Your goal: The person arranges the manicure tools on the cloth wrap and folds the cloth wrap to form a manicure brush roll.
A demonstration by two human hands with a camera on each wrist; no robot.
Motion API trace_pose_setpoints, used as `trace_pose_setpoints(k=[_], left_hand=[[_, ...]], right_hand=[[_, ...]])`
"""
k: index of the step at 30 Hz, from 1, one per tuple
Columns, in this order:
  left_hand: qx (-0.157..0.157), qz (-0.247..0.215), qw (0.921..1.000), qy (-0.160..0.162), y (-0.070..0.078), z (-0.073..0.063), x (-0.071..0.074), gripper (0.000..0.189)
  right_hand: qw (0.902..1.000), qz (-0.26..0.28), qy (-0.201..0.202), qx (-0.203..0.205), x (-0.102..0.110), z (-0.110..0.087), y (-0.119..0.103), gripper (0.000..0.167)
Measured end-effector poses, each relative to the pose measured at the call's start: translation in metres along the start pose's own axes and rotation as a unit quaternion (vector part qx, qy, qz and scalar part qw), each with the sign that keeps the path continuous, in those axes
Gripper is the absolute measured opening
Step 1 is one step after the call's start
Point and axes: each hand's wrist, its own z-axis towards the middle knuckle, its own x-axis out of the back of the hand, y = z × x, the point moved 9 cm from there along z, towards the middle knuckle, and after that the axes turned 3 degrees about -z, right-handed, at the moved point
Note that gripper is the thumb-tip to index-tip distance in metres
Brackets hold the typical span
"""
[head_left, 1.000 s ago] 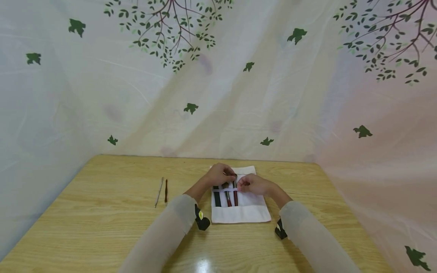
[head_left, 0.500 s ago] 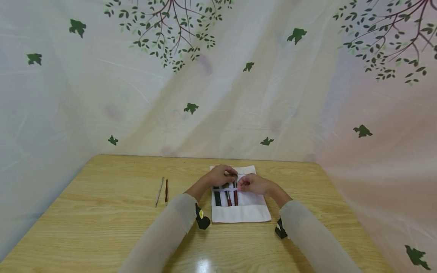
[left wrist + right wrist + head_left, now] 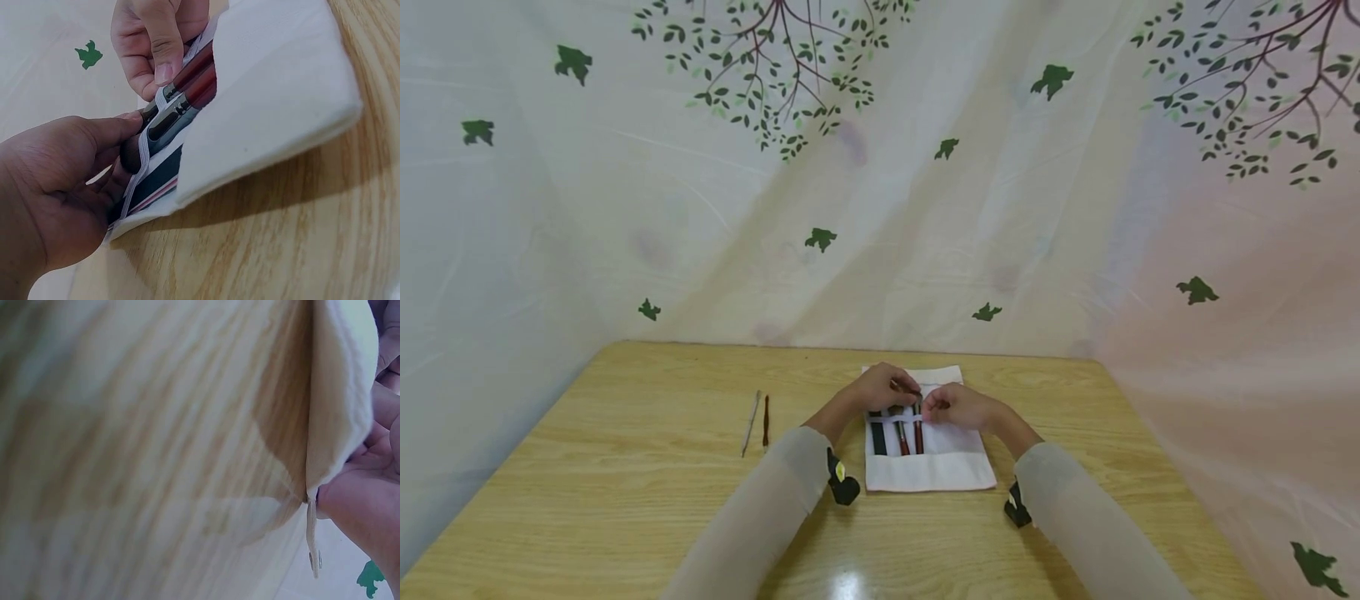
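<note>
Over one white brush roll (image 3: 930, 473), pinching one of two red-handled brushes (image 3: 918, 437) with the left hand (image 3: 880, 387), one elastic band (image 3: 144, 150) with the right hand (image 3: 964, 406).

Left hand (image 3: 883, 387) pinched top of one brush (image 3: 918, 437) in white case (image 3: 928, 473); right hand (image 3: 961, 407) pinched strap (image 3: 908, 417) just beside it. Second brush (image 3: 902, 438), dark strip (image 3: 877, 438) sat further left. Grey stick (image 3: 750, 424), brown stick (image 3: 766, 421) lay on wood table (image 3: 625, 467), well left.
</note>
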Motion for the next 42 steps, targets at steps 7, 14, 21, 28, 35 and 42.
trace_pose_setpoints(k=[7, 14, 21, 28, 35, 42], left_hand=[[0.007, -0.01, 0.9999, 0.002, -0.003, -0.002, 0.0, 0.01], [-0.004, -0.025, 0.9996, -0.014, -0.003, -0.004, -0.002, 0.01], [-0.027, -0.036, 0.9984, -0.036, -0.001, -0.005, -0.005, 0.01], [-0.037, -0.027, 0.9981, -0.041, 0.0, -0.005, -0.004, 0.011], [-0.04, -0.021, 0.9977, -0.049, -0.002, -0.001, -0.004, 0.011], [-0.045, -0.025, 0.997, -0.059, -0.003, 0.004, -0.003, 0.01]], right_hand=[[1.0, 0.007, 0.003, 0.002, 0.0, -0.002, -0.002, 0.011], [1.0, 0.007, 0.005, -0.002, 0.0, -0.001, 0.001, 0.01], [0.9999, 0.002, 0.01, 0.004, 0.002, -0.003, -0.001, 0.009], [0.9997, -0.02, 0.009, 0.012, 0.005, -0.005, -0.008, 0.009], [0.9972, -0.066, 0.016, 0.029, 0.013, -0.004, -0.014, 0.01], [0.9929, -0.115, 0.025, 0.02, 0.025, -0.007, -0.012, 0.006]])
